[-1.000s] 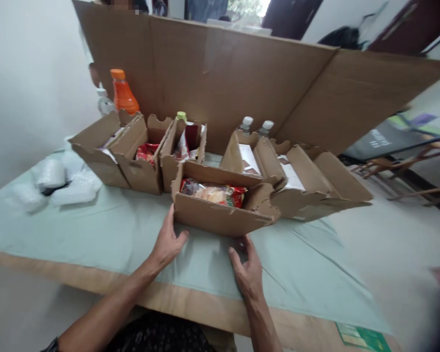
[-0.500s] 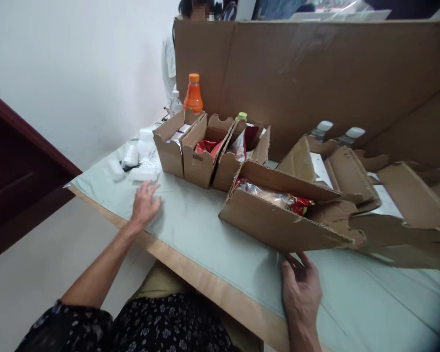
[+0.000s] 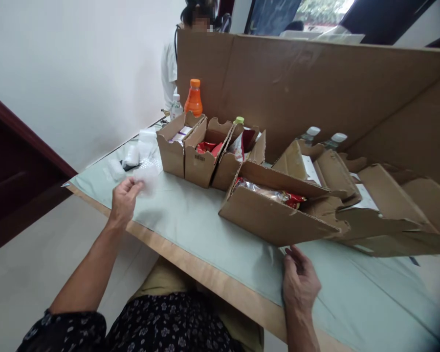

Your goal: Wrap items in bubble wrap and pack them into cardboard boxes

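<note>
A translucent white piece of bubble wrap (image 3: 149, 175) is pinched between the thumb and fingers of my left hand (image 3: 123, 199), above the table near its left end. More bubble wrap pieces (image 3: 132, 155) lie just beyond it. My right hand (image 3: 301, 279) rests by the table's front side, fingers curled towards the thumb. Its fingertips are at the lower edge of a long cardboard box (image 3: 275, 222) that has a clear and red snack packet (image 3: 269, 193) inside. Something small and pale shows at those fingertips; I cannot make out what it is.
Three cardboard bins (image 3: 196, 164) with packets stand behind the bubble wrap. An orange bottle (image 3: 194, 100) and a clear bottle (image 3: 176, 107) are behind them. More cardboard bins (image 3: 385, 195) lie right. A tall cardboard panel (image 3: 297, 83) borders the back; a person (image 3: 169, 68) is beyond it.
My left hand has taken hold of a bubble wrap piece and drawn it up and back to the left. My right hand stays by the long box. The view has shifted slightly.
</note>
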`<state>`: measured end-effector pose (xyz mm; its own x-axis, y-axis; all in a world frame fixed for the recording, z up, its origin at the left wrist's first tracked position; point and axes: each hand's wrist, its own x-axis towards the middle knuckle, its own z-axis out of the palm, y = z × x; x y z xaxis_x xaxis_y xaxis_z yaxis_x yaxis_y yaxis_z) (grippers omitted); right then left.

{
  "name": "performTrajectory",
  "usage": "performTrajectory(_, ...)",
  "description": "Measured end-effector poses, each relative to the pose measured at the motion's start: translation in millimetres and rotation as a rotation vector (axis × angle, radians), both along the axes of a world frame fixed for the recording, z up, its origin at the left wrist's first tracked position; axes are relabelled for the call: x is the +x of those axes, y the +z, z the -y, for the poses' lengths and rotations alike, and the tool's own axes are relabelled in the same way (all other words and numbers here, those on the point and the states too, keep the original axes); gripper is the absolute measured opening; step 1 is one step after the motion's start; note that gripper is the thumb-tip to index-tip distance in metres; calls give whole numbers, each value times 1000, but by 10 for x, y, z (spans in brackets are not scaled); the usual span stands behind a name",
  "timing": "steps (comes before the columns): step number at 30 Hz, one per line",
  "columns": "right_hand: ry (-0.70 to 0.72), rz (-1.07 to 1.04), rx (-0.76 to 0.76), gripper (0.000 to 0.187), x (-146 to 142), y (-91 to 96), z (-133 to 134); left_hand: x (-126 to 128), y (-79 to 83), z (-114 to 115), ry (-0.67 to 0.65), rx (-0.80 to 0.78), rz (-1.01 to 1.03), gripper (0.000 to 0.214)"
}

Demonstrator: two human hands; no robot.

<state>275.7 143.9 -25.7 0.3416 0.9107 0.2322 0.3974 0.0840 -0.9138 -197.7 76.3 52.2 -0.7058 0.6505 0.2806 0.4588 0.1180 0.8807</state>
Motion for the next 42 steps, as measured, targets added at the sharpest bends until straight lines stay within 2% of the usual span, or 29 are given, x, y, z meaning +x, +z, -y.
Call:
performTrajectory(1,-4,2,32,48,-34,46,57,159,9,92,-65,25,97,35)
performTrajectory(3,33,-14,71,42,-139,160,218,537,7,221,-256,84,427,34)
performTrajectory(5,164,-49,38,40,-295,285,419,966,-25,279,-460,115,851,31)
performTrajectory(7,367,-90,-59,42,-480,399,612,1396,-82,302,-586,67,1160,28)
performTrajectory(10,623,-171,-154,46,-722,524,802,1916,-180,331,-701,-74,1386,26)
performTrajectory(11,647,-200,-143,42,-771,552,836,2034,-207,341,-735,-118,1430,26)
performTrajectory(13,605,-247,-92,30,-809,591,873,2171,-246,353,-781,-155,1473,24)
performTrajectory(16,428,-220,-15,25,-740,629,886,2173,-268,350,-757,-125,1458,28)
performTrajectory(19,279,-144,53,25,-626,650,857,2064,-267,359,-664,-89,1417,47)
performTrajectory(22,177,-175,30,30,-561,653,796,1978,-272,400,-616,-35,1265,65)
performTrajectory(24,146,-205,6,34,-559,665,755,1950,-289,422,-663,-23,1058,75)
performTrajectory(27,209,-208,-3,31,-592,725,729,1936,-320,407,-754,-66,642,83)
performTrajectory(30,305,-218,-2,26,-617,825,759,1955,-340,340,-742,-127,210,81)
performTrajectory(33,370,-253,39,18,-579,918,826,1997,-350,268,-728,-142,-69,81)
performTrajectory(37,434,-310,129,8,-442,994,916,2019,-347,193,-830,-201,-105,81)
performTrajectory(40,403,-349,181,9,-340,1030,939,2014,-310,145,-968,-290,-7,55)
performTrajectory(42,333,-373,203,8,-292,1059,922,2014,-268,125,-1044,-356,102,32)
